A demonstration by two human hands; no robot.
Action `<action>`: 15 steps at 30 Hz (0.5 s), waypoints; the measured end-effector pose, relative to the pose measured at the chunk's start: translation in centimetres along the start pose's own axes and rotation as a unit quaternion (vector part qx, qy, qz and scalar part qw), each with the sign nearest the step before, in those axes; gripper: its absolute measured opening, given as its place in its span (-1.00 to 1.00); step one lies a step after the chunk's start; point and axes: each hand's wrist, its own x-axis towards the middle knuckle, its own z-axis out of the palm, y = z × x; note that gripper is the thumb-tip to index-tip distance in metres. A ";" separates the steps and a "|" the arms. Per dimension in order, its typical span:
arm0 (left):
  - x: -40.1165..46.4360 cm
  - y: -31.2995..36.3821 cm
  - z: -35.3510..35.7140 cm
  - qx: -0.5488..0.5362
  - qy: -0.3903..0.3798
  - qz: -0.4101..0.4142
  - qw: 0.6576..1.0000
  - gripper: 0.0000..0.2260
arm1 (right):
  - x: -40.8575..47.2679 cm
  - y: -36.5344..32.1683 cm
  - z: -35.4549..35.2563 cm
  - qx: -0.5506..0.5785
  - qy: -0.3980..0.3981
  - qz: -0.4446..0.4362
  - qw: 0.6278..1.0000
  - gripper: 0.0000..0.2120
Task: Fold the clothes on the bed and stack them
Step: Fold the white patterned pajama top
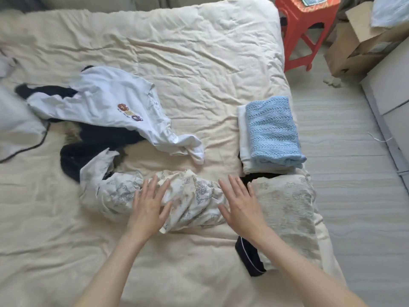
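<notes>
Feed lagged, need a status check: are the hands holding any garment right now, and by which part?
Nothing is held. Left hand and right hand are open, fingers spread flat over the crumpled printed garment; no grip shows.

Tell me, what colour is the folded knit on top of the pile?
Light blue: the folded knit, seen in the head view.

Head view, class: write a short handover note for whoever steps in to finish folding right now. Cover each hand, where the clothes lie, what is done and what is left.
Left hand: open, fingers spread, resting on the crumpled patterned cream garment near the bed's front edge.
Right hand: open, flat at that garment's right end; nothing gripped.
Done: a folded stack at the right side of the bed, light blue knit on top of a folded white piece.
Left: the patterned garment, the white shirt with doughnut print, the dark clothes under it, and a dark piece with white trim by the right forearm, all unfolded.
</notes>
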 end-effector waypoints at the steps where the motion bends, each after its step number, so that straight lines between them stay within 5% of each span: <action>1: -1.9 -1.3 0.1 -0.009 0.007 -0.025 1.000 -0.43 | -0.1 -1.3 0.5 0.001 -0.006 -0.009 1.000 -0.41; 7: -10.8 -7.4 2.6 -0.037 -0.006 -0.144 0.989 -0.44 | -0.4 -8.9 4.7 -0.004 -0.052 -0.062 0.997 -0.42; 15: -10.7 -12.4 5.5 -0.041 -0.037 -0.110 0.992 -0.43 | 3.7 -14.5 8.5 -0.024 -0.023 -0.156 0.987 -0.58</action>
